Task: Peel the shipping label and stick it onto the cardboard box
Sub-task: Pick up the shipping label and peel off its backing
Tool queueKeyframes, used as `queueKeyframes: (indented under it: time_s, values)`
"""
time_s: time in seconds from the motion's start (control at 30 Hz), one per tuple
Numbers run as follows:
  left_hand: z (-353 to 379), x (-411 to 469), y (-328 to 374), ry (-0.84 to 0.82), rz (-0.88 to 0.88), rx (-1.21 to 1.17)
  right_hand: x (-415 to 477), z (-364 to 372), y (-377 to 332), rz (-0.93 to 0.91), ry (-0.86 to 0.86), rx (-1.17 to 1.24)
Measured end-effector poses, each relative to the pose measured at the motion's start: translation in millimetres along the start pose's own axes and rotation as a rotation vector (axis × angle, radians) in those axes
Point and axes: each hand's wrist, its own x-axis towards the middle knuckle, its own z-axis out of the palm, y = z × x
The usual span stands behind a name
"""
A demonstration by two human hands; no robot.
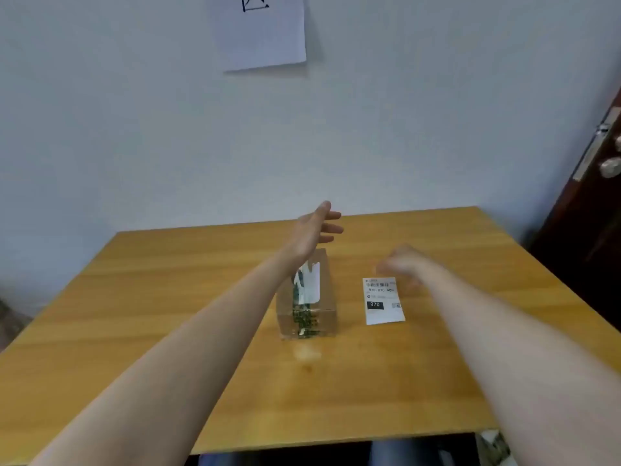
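Head view, left hand [314, 230] spread open above cardboard box [307, 306], blurred right hand [401, 262] loosely curled, empty, near shipping label [383, 301]

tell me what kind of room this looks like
Probably a small office or plain workroom: a bare wooden table against a white wall, a paper sheet pinned above it, and a dark door with a metal handle at right.
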Motion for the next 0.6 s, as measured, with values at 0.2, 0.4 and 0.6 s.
queueKeyframes:
  time_s: [0.2,0.4,0.6]
  values:
    - [18.2,15.5,-13.2,-0.043,-0.005,0.028,27.4,15.0,25.9,0.102,-0.021,-0.153]
    - [26.1,35.6,-33.2,-0.071,-0.016,0.024,52.3,19.9,38.2,0.136,0.050,-0.237]
    - [23.1,40.9,-35.4,-0.038,-0.007,0.054,56.3,22.0,34.7,0.140,0.040,-0.203]
